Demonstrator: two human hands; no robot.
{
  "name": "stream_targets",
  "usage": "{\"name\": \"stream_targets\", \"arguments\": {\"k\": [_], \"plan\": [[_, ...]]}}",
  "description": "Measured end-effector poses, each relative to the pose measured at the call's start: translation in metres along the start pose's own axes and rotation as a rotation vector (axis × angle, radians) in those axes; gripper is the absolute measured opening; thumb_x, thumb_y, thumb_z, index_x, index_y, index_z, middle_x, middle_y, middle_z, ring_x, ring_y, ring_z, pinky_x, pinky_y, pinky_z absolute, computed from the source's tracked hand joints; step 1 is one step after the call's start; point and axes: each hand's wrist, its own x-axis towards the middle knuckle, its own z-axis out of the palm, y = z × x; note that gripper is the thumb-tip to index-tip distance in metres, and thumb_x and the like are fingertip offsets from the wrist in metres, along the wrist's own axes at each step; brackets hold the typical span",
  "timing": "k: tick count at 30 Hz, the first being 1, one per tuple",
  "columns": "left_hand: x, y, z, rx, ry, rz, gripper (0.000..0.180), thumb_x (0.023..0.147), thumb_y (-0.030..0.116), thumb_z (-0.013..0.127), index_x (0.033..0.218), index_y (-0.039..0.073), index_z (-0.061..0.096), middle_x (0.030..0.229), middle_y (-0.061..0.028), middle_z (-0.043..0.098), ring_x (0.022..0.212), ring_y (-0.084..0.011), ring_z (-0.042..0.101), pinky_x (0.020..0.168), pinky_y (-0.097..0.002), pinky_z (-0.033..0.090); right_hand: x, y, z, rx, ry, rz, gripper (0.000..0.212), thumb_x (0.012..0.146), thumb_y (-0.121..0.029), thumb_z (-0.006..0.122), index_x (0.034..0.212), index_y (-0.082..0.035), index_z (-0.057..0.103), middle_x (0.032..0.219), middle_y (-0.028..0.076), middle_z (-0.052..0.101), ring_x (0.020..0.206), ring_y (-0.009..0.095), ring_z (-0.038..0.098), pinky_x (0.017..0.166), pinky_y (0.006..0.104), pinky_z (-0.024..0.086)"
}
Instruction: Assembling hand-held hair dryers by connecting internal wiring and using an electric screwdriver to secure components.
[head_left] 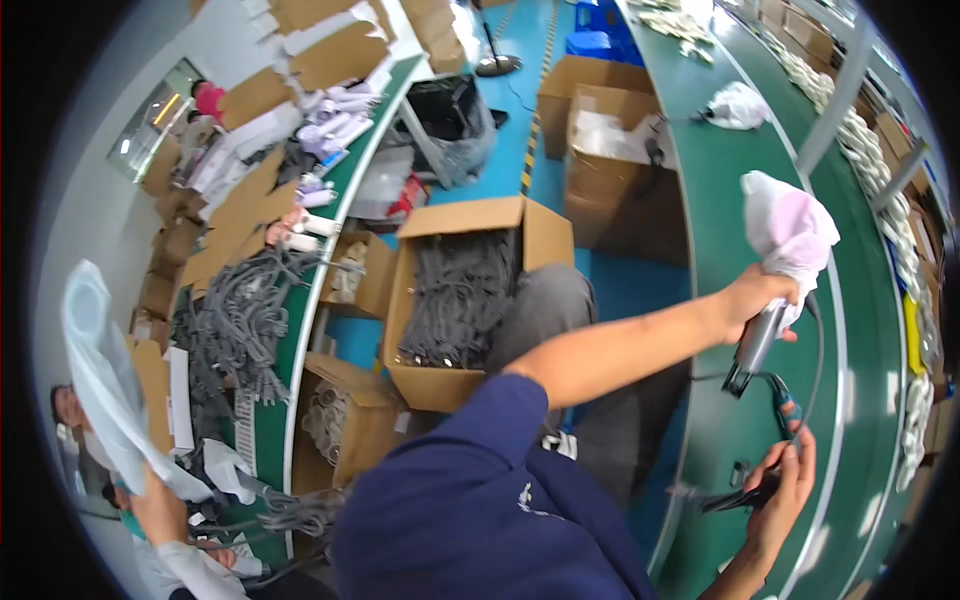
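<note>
My left hand [765,298] reaches to the right over the green worktop and is closed round a grey, tube-shaped appliance handle [758,348]. A white cloth-like bag [790,232], with pink showing through, covers the appliance's upper end. The handle's dark end points down and toward me. At the lower right, my right hand [783,492] is closed on a black cord [738,497], partly hidden by the fingers. A dark loop of cord [815,350] runs between the bagged appliance and this hand.
Another bagged appliance [738,106] lies farther up the green worktop [725,260]. An open carton of grey cords [460,295] stands by my knee. At left, a co-worker's hand [160,508] holds a white plastic bag [100,360] beside a bench heaped with grey cords [235,325].
</note>
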Motion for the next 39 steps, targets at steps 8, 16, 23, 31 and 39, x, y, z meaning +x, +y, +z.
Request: {"name": "stream_targets", "arguments": {"k": [8,16,23,31,39], "plan": [[0.132,-0.028,-0.078,1.236,-0.059,0.035,0.020,0.075,0.020,0.071,0.088,0.004,0.070,0.079,-0.0057,0.068,0.071,-0.0135,0.063,0.066,-0.0287,0.051,0.010,-0.024,-0.091,0.012,0.323,-0.009,0.038,0.096,-0.017,0.051,0.129,-0.001,0.045,0.077,0.005,0.055,0.051,0.011,0.053,0.044,0.0223,0.043],[0.169,-0.120,-0.044,1.689,0.091,0.286,0.026,0.073,0.029,0.062,0.086,0.006,0.068,0.092,-0.0202,0.068,0.087,-0.0349,0.067,0.074,-0.0411,0.055,-0.015,0.095,-0.214,-0.313,0.534,0.347,0.041,0.097,-0.023,0.045,0.135,-0.010,0.043,0.085,0.002,0.056,0.067,0.014,0.060,0.054,0.0255,0.051],[0.078,-0.065,-0.042,1.774,0.238,0.178,0.075,0.067,0.027,0.079,0.126,-0.004,0.044,0.119,-0.0208,0.052,0.117,-0.0364,0.045,0.100,-0.0448,0.038,0.026,0.095,-0.170,-0.165,0.545,0.543,0.027,0.090,-0.016,0.053,0.097,0.008,0.060,0.086,0.016,0.061,0.075,0.025,0.057,0.067,0.0383,0.047],[-0.112,0.019,-0.042,1.213,0.375,0.837,0.025,0.083,0.006,0.067,0.107,0.002,0.061,0.104,-0.0103,0.063,0.101,-0.0196,0.061,0.089,-0.0314,0.048,0.105,-0.035,-0.043,-0.315,0.014,-0.314,0.052,0.097,-0.026,0.047,0.142,-0.003,0.033,0.124,0.016,0.054,0.105,0.025,0.060,0.083,0.0332,0.052],[-0.127,0.120,-0.179,1.492,1.164,0.930,0.077,0.080,0.020,0.073,0.140,-0.001,0.031,0.139,-0.0206,0.037,0.131,-0.0315,0.035,0.107,-0.0428,0.028,0.318,-0.034,0.196,0.562,-0.674,0.186,0.105,0.083,-0.058,0.062,0.149,-0.003,0.000,0.147,0.029,0.024,0.134,0.036,0.035,0.110,0.0426,0.031]]}}
